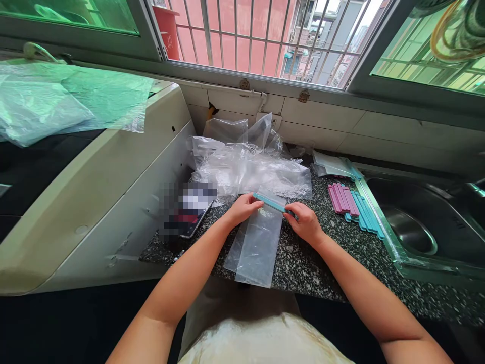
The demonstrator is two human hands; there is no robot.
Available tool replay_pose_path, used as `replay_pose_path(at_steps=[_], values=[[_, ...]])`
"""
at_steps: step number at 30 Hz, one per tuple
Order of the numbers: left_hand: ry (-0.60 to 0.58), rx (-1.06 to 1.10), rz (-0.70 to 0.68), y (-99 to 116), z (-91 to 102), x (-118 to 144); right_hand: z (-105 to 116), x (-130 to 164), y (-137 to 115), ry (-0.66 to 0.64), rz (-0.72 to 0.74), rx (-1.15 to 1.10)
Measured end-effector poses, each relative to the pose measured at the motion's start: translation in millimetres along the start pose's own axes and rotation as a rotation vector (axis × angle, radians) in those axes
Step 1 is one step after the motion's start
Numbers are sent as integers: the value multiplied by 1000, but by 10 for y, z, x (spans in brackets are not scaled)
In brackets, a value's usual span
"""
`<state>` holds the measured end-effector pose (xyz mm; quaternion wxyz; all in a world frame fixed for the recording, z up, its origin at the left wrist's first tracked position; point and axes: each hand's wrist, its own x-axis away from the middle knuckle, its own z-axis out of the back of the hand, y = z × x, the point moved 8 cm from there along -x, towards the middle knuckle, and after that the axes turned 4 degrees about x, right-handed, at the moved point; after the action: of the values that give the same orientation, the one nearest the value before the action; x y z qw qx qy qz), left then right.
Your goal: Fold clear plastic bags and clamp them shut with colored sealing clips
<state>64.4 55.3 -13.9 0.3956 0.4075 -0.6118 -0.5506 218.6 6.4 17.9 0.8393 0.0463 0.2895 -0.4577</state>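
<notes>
Between my hands is a teal bag sealing clip (pixel 270 202), lying across the top part of a clear plastic bag (pixel 259 247). My left hand (pixel 244 208) pinches the clip's left end. The fingers of my right hand (pixel 305 222) close on its right end. Below the clip the bag hangs flat over the speckled counter, its lower end reaching the front edge. A second clear layer shows at its left side. Whether the clip is fully snapped over the plastic I cannot tell.
Behind my hands lies a heap of clear plastic bags (pixel 242 169). To the right are pink clips (pixel 343 199), teal clips (pixel 366 215) and a metal sink (pixel 409 232). A phone (pixel 195 207) rests left, beside a pale appliance (pixel 151 167). Granite counter (pixel 322 273) runs along the front.
</notes>
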Motion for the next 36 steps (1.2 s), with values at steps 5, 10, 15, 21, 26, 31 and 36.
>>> replay_pose_path(at_steps=[5,10,15,21,26,31,36], values=[[-4,-67,-44,37,8,4,5,2,-13,-10,-7,23],[25,-72,-64,79,36,18,3,7,-32,-4,8,27],[62,-93,-57,100,57,31,1,7,-50,-6,13,32],[62,-69,-62,112,46,21,27,1,-127,-1,54,44],[47,-53,-58,93,27,16,58,-13,-203,6,97,126],[69,-80,-77,75,51,19,88,-12,-247,24,140,207],[70,-107,-79,67,49,24,81,-6,-275,16,161,218]])
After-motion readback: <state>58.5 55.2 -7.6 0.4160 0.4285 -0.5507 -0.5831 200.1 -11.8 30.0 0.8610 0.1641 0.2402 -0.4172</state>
